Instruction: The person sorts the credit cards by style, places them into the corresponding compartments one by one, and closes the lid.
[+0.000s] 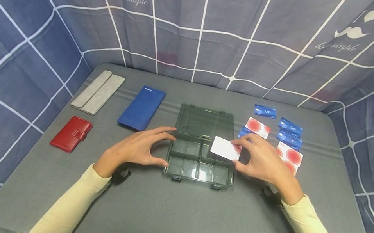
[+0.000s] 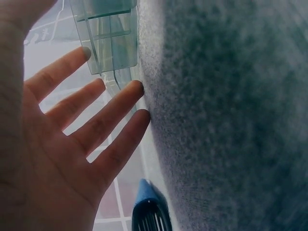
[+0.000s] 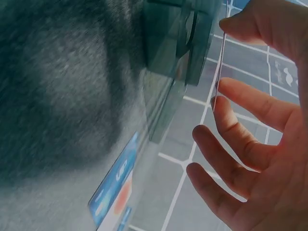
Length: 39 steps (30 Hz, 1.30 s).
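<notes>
A white card (image 1: 225, 148) with some red at its right end is pinched between the thumb and fingers of my right hand (image 1: 261, 157). In the right wrist view the card (image 3: 221, 67) shows edge-on as a thin line. It hovers over the right side of a clear, dark-tinted compartment box (image 1: 186, 163), whose lid (image 1: 204, 120) lies folded back behind it. My left hand (image 1: 138, 145) stands at the box's left edge, fingers and thumb spread apart and nothing between them. In the left wrist view its fingers (image 2: 108, 115) reach out straight beside the box (image 2: 113, 38).
Right of the box lie several blue VIP cards (image 1: 265, 111) and white cards with red circles (image 1: 258, 127), some overlapping. To the left are a blue wallet (image 1: 142, 107), a light grey wallet (image 1: 98, 92) and a red wallet (image 1: 70, 134). A checked curtain (image 1: 171, 43) surrounds the table.
</notes>
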### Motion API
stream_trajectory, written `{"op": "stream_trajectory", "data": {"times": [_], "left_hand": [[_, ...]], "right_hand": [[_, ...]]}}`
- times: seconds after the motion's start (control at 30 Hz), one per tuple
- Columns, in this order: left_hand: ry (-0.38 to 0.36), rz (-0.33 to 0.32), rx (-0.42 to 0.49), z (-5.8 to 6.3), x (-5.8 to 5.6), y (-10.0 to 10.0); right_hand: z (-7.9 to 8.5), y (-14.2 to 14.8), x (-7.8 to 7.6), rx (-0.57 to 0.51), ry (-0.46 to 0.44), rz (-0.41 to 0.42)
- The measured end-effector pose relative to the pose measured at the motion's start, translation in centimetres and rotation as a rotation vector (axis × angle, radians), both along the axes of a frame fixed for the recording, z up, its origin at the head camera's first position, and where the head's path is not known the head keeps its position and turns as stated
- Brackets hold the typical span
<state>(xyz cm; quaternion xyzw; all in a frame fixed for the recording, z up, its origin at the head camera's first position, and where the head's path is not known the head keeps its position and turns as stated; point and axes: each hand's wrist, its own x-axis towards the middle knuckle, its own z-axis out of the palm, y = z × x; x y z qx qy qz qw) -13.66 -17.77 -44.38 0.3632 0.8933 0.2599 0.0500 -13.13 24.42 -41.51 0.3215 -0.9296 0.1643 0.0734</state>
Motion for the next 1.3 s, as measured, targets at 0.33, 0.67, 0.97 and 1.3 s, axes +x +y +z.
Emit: {"op": "stream_trajectory", "data": {"times": [0.33,0.67,0.97,1.3], "left_hand": [[-0.004,-0.001,0.002,-0.1,0.0,0.0],[0.005,-0.006,0.009,0.0,0.0,0.0],[0.0,-0.001,-0.001,0.0,0.1,-0.1],[-0.001,0.004,-0.004,-0.1,0.0,0.0]], "right_hand": [[0.3,-1.5,-0.5,0.031,-0.019,0.087],[0.7,-2.1,-1.1,0.09,-0.044,0.119],[0.7,-2.6,-1.6,0.105,-0.07,0.159],[0.4,-2.9,-2.2,0.072,-0.045,0.203]]}}
